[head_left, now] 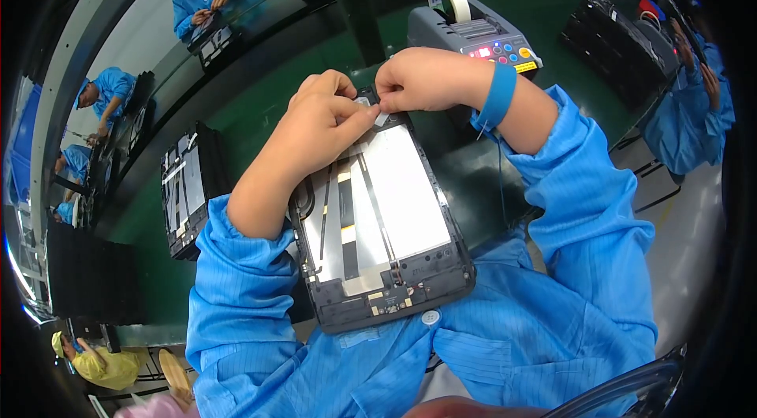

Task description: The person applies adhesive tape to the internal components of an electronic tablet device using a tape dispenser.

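An opened tablet (402,197) lies tilted in front of me, its near end against my jacket. Its inside faces up, with a silver panel, dark ribbon cables and a black frame. My left hand (323,114) is over its far left part, fingers bent and thumb and fingertips closed together at the far edge. What they grip is hidden. My right hand (430,80) meets it there from the right, its fingers pinched on a small pale strip (382,117) at the tablet's far end. The right wrist wears a blue band (498,96) with a cord.
Beyond my right hand stands a grey tape dispenser (473,31) with a cream roll. A stack of opened tablets (185,189) is on the green bench (244,122) to the left. Dark stacked parts (619,35) stand at right. People in blue work around the line.
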`<control>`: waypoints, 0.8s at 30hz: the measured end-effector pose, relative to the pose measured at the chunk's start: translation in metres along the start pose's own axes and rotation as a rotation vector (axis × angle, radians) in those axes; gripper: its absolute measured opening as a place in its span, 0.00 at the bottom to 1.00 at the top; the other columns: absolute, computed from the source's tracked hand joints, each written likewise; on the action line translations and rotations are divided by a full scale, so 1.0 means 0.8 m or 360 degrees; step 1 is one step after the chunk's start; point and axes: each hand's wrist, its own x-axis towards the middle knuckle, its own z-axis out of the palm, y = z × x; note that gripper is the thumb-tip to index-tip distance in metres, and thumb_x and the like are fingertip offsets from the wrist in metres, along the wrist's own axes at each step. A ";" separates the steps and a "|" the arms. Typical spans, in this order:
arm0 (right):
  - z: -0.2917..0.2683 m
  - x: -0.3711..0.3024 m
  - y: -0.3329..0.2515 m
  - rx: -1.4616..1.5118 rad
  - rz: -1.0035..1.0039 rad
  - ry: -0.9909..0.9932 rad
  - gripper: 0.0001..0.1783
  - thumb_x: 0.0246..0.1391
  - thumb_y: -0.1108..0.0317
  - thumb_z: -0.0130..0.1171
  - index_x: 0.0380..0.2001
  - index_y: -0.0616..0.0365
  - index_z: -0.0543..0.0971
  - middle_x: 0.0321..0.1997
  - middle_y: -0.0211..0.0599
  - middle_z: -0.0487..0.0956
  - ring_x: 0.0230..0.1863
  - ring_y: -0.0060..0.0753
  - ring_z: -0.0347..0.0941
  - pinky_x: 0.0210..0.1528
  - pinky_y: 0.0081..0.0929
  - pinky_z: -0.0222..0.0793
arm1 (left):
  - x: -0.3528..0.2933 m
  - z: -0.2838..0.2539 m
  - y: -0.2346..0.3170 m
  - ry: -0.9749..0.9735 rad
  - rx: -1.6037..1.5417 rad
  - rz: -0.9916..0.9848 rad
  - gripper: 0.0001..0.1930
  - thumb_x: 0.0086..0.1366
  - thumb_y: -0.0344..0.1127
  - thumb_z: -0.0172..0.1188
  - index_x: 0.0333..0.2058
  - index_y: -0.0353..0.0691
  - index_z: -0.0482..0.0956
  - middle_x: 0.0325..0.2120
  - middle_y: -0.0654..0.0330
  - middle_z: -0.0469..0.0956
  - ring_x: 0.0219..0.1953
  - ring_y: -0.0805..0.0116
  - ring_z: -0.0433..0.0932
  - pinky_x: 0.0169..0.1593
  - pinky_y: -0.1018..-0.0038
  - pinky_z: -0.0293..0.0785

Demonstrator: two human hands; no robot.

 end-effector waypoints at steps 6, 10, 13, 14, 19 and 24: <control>0.008 -0.001 -0.013 0.0251 0.0503 0.0001 0.15 0.46 0.60 0.63 0.24 0.61 0.76 0.21 0.39 0.73 0.24 0.31 0.71 0.27 0.28 0.67 | 0.014 -0.008 0.012 -0.0140 0.0074 -0.0203 0.11 0.51 0.40 0.68 0.26 0.38 0.84 0.33 0.57 0.71 0.42 0.61 0.67 0.42 0.69 0.66; 0.051 -0.012 0.006 0.1451 0.0696 0.0413 0.15 0.46 0.62 0.63 0.25 0.64 0.73 0.19 0.36 0.72 0.17 0.29 0.66 0.19 0.27 0.61 | 0.037 -0.018 0.024 -0.0422 -0.0043 -0.0555 0.13 0.45 0.40 0.72 0.24 0.37 0.83 0.32 0.55 0.71 0.42 0.59 0.68 0.41 0.66 0.68; 0.067 -0.024 -0.007 0.1787 0.0752 0.0580 0.11 0.53 0.63 0.59 0.26 0.55 0.68 0.19 0.28 0.68 0.19 0.21 0.61 0.20 0.21 0.57 | 0.028 -0.018 0.036 -0.0198 0.0296 -0.0559 0.19 0.46 0.40 0.71 0.35 0.35 0.81 0.41 0.50 0.73 0.52 0.54 0.66 0.50 0.66 0.67; 0.074 -0.026 -0.007 0.1880 0.0745 0.0665 0.10 0.56 0.63 0.57 0.28 0.53 0.68 0.20 0.27 0.68 0.21 0.20 0.62 0.21 0.20 0.56 | 0.018 -0.017 0.030 -0.0194 0.0298 -0.0555 0.19 0.46 0.40 0.71 0.35 0.35 0.81 0.41 0.50 0.73 0.52 0.54 0.66 0.50 0.66 0.67; 0.129 -0.108 -0.008 0.1118 0.0202 0.0996 0.30 0.60 0.53 0.50 0.55 0.68 0.63 0.56 0.56 0.63 0.59 0.46 0.59 0.60 0.36 0.54 | -0.087 -0.008 -0.006 0.0521 -0.0210 -0.0372 0.28 0.63 0.42 0.55 0.57 0.31 0.63 0.56 0.41 0.61 0.61 0.46 0.58 0.63 0.63 0.54; 0.139 -0.158 -0.067 0.1039 -0.0012 0.0492 0.47 0.60 0.44 0.45 0.65 0.74 0.42 0.69 0.70 0.37 0.73 0.58 0.27 0.70 0.40 0.29 | -0.177 0.035 0.057 0.0643 -0.1627 -0.0682 0.47 0.64 0.68 0.35 0.64 0.28 0.47 0.61 0.49 0.58 0.64 0.62 0.56 0.64 0.71 0.52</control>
